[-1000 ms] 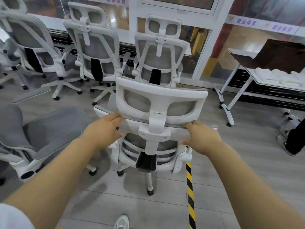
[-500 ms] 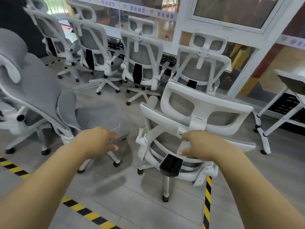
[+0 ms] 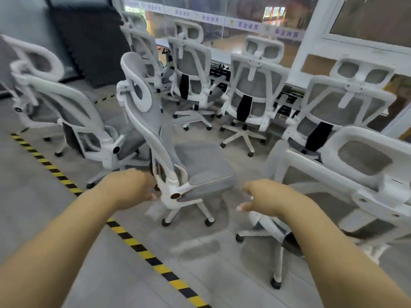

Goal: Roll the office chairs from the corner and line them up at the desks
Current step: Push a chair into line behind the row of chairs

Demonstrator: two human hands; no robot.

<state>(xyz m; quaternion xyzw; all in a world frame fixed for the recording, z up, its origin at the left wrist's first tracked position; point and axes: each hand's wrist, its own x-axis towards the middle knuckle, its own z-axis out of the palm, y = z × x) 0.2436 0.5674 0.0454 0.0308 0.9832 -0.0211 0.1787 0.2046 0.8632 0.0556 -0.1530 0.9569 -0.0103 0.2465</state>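
A white-framed office chair with a grey mesh seat (image 3: 200,172) stands side-on in front of me, its back to the left. My left hand (image 3: 131,187) is stretched out just beside its lower back frame, fingers loosely bent and holding nothing; blur hides whether it touches. My right hand (image 3: 260,198) hovers empty in the gap between that chair and a second white chair (image 3: 355,174) at my right, whose headrest faces me. Neither hand holds a chair.
Several more white mesh chairs (image 3: 251,94) stand in a row at the long desk (image 3: 220,55) under the window. Another chair (image 3: 73,121) sits at the left. Yellow-black floor tape (image 3: 133,241) runs diagonally past my left arm. A dark panel (image 3: 89,41) leans at the back left.
Both hands have come off the chair at the right. My view has swung left, and both hands now reach toward the side-on chair in the middle.
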